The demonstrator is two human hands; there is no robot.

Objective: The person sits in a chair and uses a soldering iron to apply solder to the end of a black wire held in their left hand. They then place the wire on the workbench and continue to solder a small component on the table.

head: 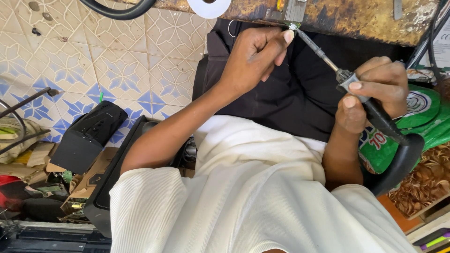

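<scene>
My right hand (375,93) grips a soldering iron (356,91) by its black handle, the thick black cable curling down to the right. Its metal tip points up and left to a small green circuit piece (294,26) at the edge of a worn wooden bench (356,18). My left hand (255,58) pinches that small piece between thumb and fingertips, right where the iron's tip meets it. Below both hands lie my white shirt and dark trousers.
Patterned blue and white tiles (122,70) cover the floor at left. A black speaker box (89,136) and cardboard scraps (84,180) lie at lower left. A green printed sack (422,122) sits at right. A white round object (208,7) is on the bench edge.
</scene>
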